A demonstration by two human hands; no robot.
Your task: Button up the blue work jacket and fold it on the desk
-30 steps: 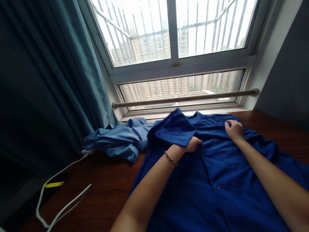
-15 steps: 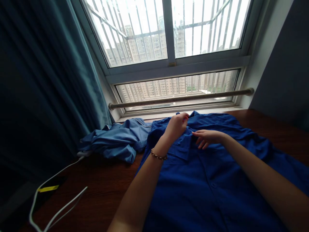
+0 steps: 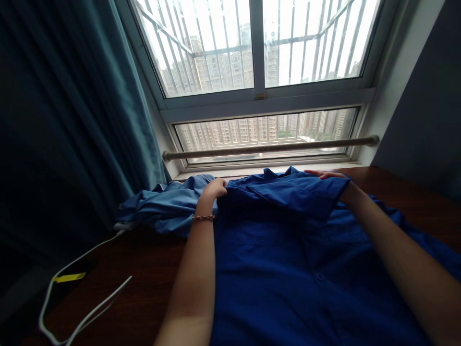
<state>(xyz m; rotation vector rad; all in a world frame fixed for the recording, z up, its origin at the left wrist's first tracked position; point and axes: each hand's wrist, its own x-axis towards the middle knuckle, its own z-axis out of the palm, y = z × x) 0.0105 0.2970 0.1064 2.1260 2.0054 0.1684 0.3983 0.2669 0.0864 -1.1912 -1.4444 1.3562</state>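
Note:
A dark blue button-up shirt (image 3: 266,278) lies spread over the wooden surface, its upper part raised and folded over between my two hands. My left hand (image 3: 215,187), with a beaded bracelet on its wrist, is closed on the left edge of this raised part. At the right end my right hand (image 3: 328,174) holds the cloth. Its fingers reach along the far side, and part of the palm is hidden by the fabric. A button (image 3: 320,277) shows on the shirt front. Left of the shirt, beside my left hand, lies a crumpled lighter blue garment (image 3: 165,206).
A white cable (image 3: 82,257) with a yellow tag (image 3: 70,278) runs over the wooden surface (image 3: 144,307) at left. Blue curtains (image 3: 90,96) hang on the left. Behind the shirt are a barred window (image 3: 257,48) and a horizontal rail (image 3: 273,148).
My hands have moved apart from the collar area, the left going left and the right going right and farther away. The shirt's upper part is now lifted and folded between them.

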